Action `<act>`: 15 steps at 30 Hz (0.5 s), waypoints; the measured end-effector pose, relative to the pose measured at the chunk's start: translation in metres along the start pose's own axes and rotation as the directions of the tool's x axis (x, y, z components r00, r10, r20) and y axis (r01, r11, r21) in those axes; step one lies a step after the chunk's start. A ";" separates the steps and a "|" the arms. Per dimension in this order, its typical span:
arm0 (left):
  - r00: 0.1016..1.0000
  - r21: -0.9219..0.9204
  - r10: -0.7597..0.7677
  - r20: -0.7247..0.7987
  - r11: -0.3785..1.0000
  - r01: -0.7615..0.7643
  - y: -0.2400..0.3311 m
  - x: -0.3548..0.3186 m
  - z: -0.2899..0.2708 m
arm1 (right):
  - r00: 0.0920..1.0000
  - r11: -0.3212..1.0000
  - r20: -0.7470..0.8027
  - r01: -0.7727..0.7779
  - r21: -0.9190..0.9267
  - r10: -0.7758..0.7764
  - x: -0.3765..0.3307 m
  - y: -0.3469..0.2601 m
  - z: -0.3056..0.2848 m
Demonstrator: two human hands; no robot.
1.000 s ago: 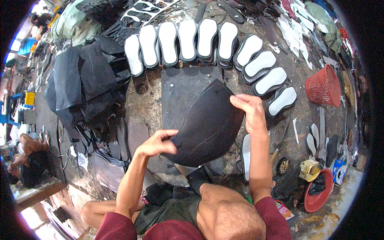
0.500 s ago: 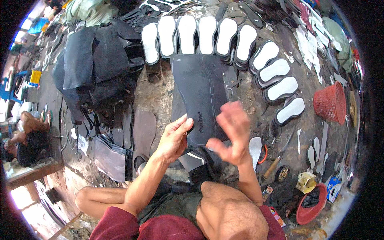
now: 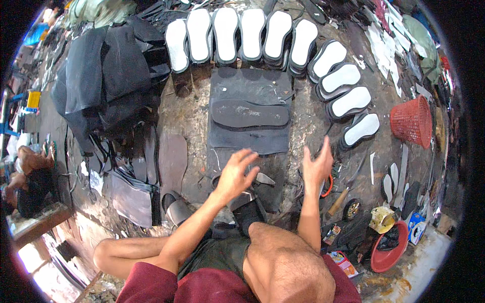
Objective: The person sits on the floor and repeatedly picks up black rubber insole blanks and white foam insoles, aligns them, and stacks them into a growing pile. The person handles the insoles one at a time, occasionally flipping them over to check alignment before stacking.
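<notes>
Both hands hold nothing. My left hand [image 3: 236,174] hovers just below the near edge of a black square board [image 3: 216,91], its fingers apart. To the right of the board, my right hand [image 3: 317,165] is raised with thumb and fingers spread. A dark sole-shaped piece [image 3: 250,113] lies crosswise on the board. Nearer me, a black strip of sheet [image 3: 247,142] rests on the board with a wavy front edge. A small pale pointed piece [image 3: 265,179] lies beside my left fingertips.
Stacks of soles topped with white insoles [image 3: 251,34] curve along the far side and right. Black sheets [image 3: 124,65] are heaped at left. A red basket [image 3: 410,121], a wooden-handled tool [image 3: 337,202] and a red basin [image 3: 376,257] stand or lie at right. Another person's legs [image 3: 35,177] show far left.
The black sheet with pale outlines has left my left hand, and the board and sole-shaped piece now show. My left hand has opened; my right hand has moved right. The view has shifted slightly.
</notes>
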State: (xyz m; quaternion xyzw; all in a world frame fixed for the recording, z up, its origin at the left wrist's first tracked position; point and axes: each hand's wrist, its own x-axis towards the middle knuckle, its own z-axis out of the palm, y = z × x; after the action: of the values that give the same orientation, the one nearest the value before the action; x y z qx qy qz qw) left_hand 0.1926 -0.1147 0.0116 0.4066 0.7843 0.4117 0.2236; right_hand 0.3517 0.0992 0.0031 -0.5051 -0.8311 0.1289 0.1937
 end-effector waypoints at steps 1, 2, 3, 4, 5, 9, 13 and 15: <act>0.999 -0.037 0.009 0.032 0.999 -0.008 0.005 -0.009 0.006 | 0.998 0.965 0.003 -0.059 -0.257 0.062 -0.016 0.010 -0.010; 0.996 -0.122 -0.055 0.070 0.991 0.063 0.009 -0.019 0.010 | 0.978 0.896 0.072 -0.146 -0.419 0.194 -0.031 0.003 -0.020; 0.988 -0.219 -0.103 0.118 0.967 0.127 0.017 -0.024 0.018 | 0.973 0.916 0.125 -0.134 -0.378 0.194 -0.040 0.014 -0.027; 0.985 -0.284 -0.115 0.125 0.947 0.147 0.025 -0.024 0.029 | 0.966 0.932 0.170 -0.130 -0.339 0.196 -0.045 0.029 -0.034; 0.976 -0.366 -0.136 0.170 0.911 0.191 0.030 -0.025 0.038 | 0.957 0.946 0.215 -0.126 -0.298 0.195 -0.049 0.043 -0.037; 0.951 -0.606 -0.042 0.306 0.762 0.228 0.066 -0.009 0.039 | 0.999 0.995 0.038 -0.010 0.103 0.006 -0.013 -0.062 -0.085; 0.909 -0.856 -0.256 0.329 0.326 0.401 0.082 0.017 0.021 | 0.970 0.750 0.242 -0.142 0.645 -0.025 0.022 -0.099 -0.088; 0.885 -0.897 -0.338 0.319 0.194 0.398 0.098 0.030 -0.016 | 0.908 0.441 0.407 -0.326 0.836 -0.101 0.032 -0.101 -0.102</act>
State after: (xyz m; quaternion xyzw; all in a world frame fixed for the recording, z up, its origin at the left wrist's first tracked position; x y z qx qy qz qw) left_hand 0.2093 -0.0651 0.1008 0.0062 0.4547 0.7158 0.5299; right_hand 0.3044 0.0833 0.1418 -0.3454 -0.6223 0.6578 0.2465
